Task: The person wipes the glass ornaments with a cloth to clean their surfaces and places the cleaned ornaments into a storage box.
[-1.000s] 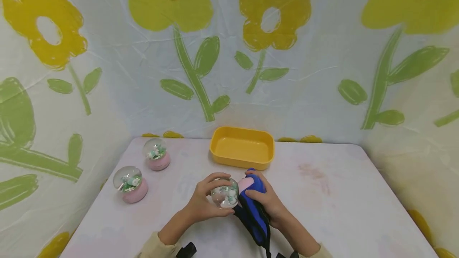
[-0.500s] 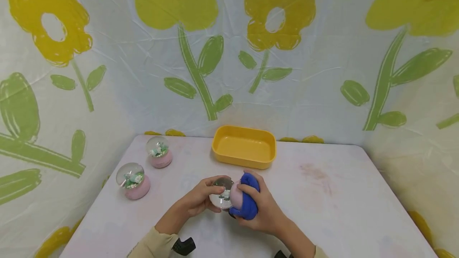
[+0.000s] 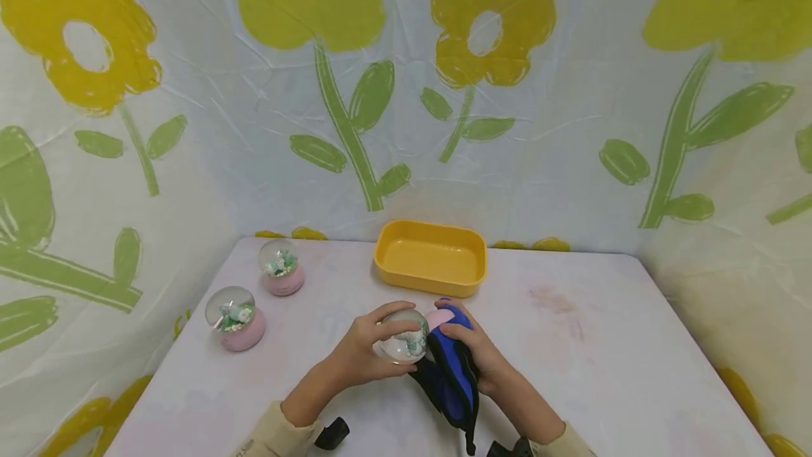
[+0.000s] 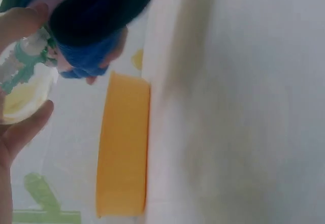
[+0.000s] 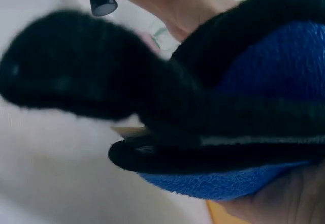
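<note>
A snow globe (image 3: 406,344) with a clear dome and pink base (image 3: 439,318) is held sideways above the table. My left hand (image 3: 361,355) holds it by the dome, fingers above and thumb below. My right hand (image 3: 483,351) grips a blue terry cloth (image 3: 453,358) with black edging, bunched around the pink base. One end of the cloth hangs down toward me. In the left wrist view the dome (image 4: 25,76) shows white and green figures inside. In the right wrist view the black edging (image 5: 66,66) is close to the camera and hides most of the globe.
Two more snow globes with pink bases stand at the left, a nearer one (image 3: 235,319) and a farther one (image 3: 281,268). A yellow tray (image 3: 431,281) sits at the back middle of the table. Flower-printed fabric (image 3: 539,161) surrounds the table.
The cloth was bunched tighter half a second ago; its end hangs down again now. The globe and both hands have turned, and my left fingers have shifted on the dome.
</note>
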